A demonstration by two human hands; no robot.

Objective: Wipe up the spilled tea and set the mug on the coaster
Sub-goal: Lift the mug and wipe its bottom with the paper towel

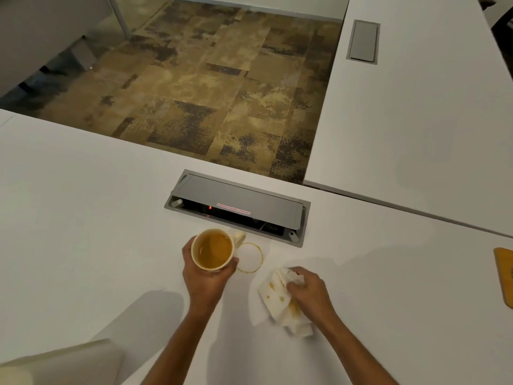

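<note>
My left hand (204, 279) grips a cream mug (213, 248) full of amber tea, held just left of a brown ring of spilled tea (251, 258) on the white table (83, 232). My right hand (308, 290) is closed on a crumpled white paper towel (277, 298) with yellow tea stains, resting on the table to the right of the ring. A wooden coaster (505, 276) lies at the far right edge, partly cut off by the frame.
A grey cable box (238, 207) with its lid half open sits in the table just behind the mug. A second white table (416, 120) with a closed grey box (363, 41) stands to the right. Carpet shows beyond the table edge.
</note>
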